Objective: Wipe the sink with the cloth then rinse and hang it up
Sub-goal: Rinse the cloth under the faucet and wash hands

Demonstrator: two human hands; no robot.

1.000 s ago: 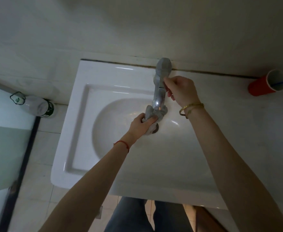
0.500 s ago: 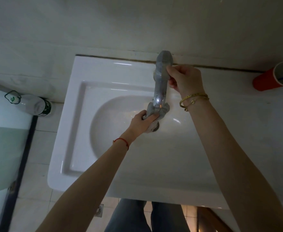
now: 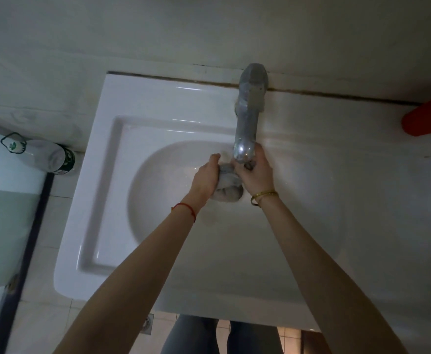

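My arms are bare from the wrists up to where they leave the picture, no sleeves on either. On my left hand [image 3: 204, 178] side, a thin red string is tied round the wrist, with a short loose end at the knot. My right hand [image 3: 256, 175] carries gold at the wrist, what looks like two slim bangles lying together, though the dim light blurs them. Below the sink [image 3: 86, 226] front edge, my legs show in grey-blue trousers, possibly denim.

Home bathroom: white sink [image 3: 99, 190] with faucet [image 3: 247, 118] under hands, tiled floor [image 3: 41, 315] below, red cup [image 3: 429, 118] right of them
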